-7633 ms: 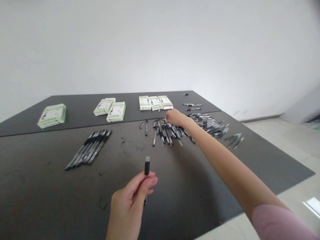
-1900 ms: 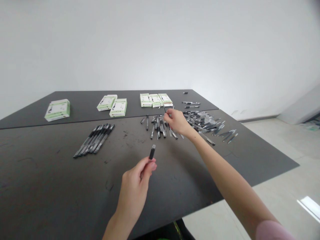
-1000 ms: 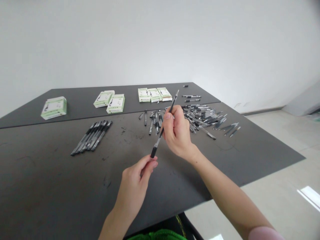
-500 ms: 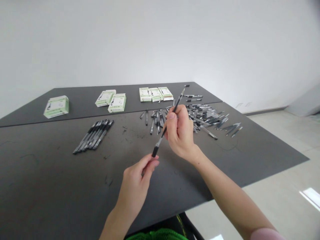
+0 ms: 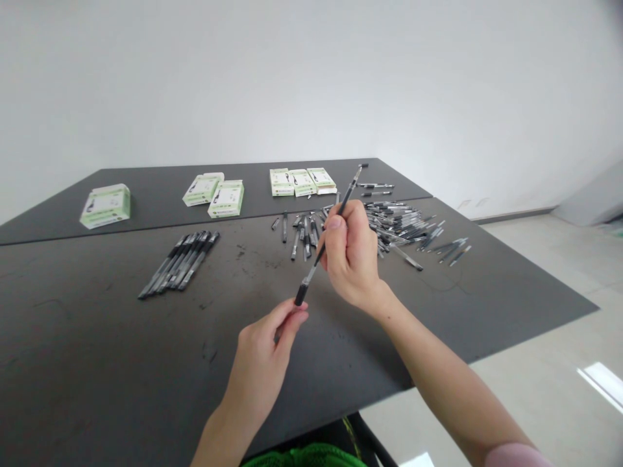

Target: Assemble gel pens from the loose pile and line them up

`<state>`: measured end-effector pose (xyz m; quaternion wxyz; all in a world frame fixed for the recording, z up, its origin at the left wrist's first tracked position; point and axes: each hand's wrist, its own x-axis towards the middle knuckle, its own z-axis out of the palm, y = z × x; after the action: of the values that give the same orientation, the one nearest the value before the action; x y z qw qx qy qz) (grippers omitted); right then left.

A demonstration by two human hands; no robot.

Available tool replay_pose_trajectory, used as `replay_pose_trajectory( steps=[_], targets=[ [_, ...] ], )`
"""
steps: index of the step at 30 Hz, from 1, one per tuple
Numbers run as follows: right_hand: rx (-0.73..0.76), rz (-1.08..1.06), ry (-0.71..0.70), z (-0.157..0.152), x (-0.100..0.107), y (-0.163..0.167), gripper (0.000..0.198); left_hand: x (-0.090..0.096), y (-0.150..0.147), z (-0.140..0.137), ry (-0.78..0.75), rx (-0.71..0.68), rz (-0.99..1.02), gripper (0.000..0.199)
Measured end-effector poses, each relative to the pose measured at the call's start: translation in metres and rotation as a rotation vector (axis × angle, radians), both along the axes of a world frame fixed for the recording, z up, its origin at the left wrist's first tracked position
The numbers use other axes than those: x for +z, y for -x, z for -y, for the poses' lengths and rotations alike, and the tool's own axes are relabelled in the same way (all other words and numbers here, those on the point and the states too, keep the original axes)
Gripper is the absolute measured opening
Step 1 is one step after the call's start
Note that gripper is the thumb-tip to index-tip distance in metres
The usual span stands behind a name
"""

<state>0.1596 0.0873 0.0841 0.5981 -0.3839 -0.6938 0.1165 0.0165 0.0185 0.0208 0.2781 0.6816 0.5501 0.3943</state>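
Observation:
My left hand (image 5: 263,350) is closed, thumb and fingers pinching the lower end of a pen barrel (image 5: 301,293) with a black grip section and a clear part above it. My right hand (image 5: 354,263) is closed around a slim dark pen refill (image 5: 349,193), which slants up and away to the right. The refill's lower end meets the clear part of the barrel; how far it reaches inside I cannot tell. Behind my right hand lies a loose pile of pen parts and refills (image 5: 402,220), partly hidden by the hand.
Capped-looking black pens (image 5: 180,263) lie side by side at the left of the dark table (image 5: 121,363). Green-and-white boxes stand farther back: one box (image 5: 106,206) at left, a pair (image 5: 226,198) nearer the middle, and three together (image 5: 302,182). A white wall rises behind.
Both hands hold nearly the same pose, with the refill and barrel still in line. The whole view has shifted very slightly.

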Motion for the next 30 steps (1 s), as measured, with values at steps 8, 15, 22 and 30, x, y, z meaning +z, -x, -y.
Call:
replay_pose_trajectory(
  steps=[8, 15, 22, 30],
  targets=[
    [0.009, 0.012, -0.017, 0.0, -0.002, 0.001, 0.009, 0.002, -0.001, 0.0, -0.035, -0.009, -0.026, 0.021],
    [0.016, -0.03, 0.005, 0.001, -0.002, 0.002, 0.009, 0.005, 0.0, 0.002, -0.088, -0.006, -0.055, 0.019],
    [0.047, -0.128, 0.009, 0.009, 0.003, 0.001, 0.014, 0.004, -0.001, 0.002, -0.205, 0.026, -0.097, 0.018],
    [0.009, -0.119, -0.012, 0.027, 0.011, -0.001, 0.017, 0.001, 0.0, 0.003, -0.314, 0.042, -0.185, 0.018]
  ],
)
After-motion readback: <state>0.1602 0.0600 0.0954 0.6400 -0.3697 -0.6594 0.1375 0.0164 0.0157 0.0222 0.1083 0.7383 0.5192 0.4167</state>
